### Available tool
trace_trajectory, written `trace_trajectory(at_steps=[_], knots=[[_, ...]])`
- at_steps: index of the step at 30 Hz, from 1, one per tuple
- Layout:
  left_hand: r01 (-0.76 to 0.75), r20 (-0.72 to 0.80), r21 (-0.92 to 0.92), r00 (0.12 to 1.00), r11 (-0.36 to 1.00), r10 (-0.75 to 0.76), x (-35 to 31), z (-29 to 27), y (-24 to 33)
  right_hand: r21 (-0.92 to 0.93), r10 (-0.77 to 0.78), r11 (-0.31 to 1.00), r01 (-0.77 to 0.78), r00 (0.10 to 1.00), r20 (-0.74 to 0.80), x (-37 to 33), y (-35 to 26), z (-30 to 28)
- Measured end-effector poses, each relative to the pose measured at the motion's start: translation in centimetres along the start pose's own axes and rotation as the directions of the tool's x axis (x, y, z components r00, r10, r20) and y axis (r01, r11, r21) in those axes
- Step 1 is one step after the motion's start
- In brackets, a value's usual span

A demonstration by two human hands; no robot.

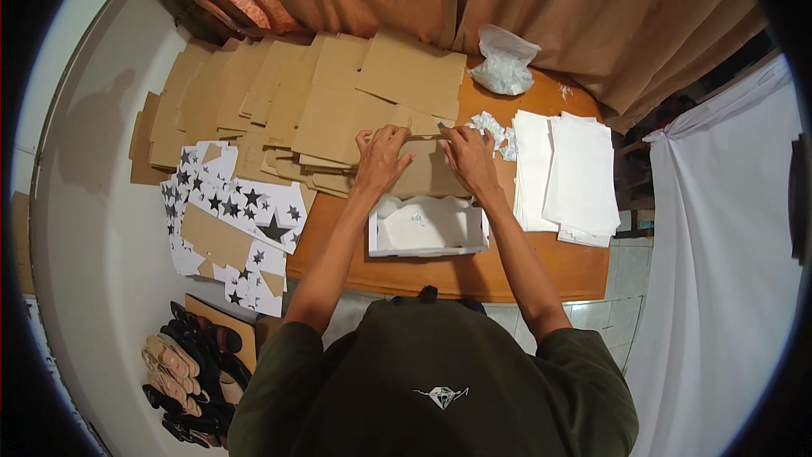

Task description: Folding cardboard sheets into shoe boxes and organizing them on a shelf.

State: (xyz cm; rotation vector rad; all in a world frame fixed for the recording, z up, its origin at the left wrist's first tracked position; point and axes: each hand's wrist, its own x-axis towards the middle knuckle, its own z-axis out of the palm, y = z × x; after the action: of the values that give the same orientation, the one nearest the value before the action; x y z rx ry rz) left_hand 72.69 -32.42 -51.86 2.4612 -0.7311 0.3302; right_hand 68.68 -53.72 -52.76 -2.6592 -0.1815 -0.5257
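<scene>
An open white box (385,245) stands near the table's front edge, with a small silvery piece (418,218) inside. Just beyond it is a brown cardboard panel (427,173), next to the box's far side; whether the two are joined I cannot tell. My left hand (385,159) grips the panel's far edge on the left, fingers bent over it. On the right, my right hand (469,156) pinches the same edge. A small dark bit shows at the right fingertips, too small to name.
Stacks of flat brown cardboard (326,110) cover the table's left and back. Star-printed pieces (245,207) lie at left, white sheets (579,173) at right. Small silvery packets (501,134) and a clear plastic bag (505,63) are farther back. Shoes (182,364) stand below left.
</scene>
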Motion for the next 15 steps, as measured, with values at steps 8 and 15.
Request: trace_trajectory(at_steps=[8, 15], knots=[[-0.013, 0.017, -0.120, 1.000, 0.993, 0.016, -7.0, -3.1, 3.5, 0.103, -0.054, 0.993, 0.056, 0.998, -0.021, -6.3, -3.5, -4.3], [-0.091, 0.019, -0.147, 0.995, 0.985, 0.095, -12.8, -2.8, 4.8, 0.149, -0.011, 0.989, 0.001, 0.998, 0.067, -12.9, -5.2, -5.2]])
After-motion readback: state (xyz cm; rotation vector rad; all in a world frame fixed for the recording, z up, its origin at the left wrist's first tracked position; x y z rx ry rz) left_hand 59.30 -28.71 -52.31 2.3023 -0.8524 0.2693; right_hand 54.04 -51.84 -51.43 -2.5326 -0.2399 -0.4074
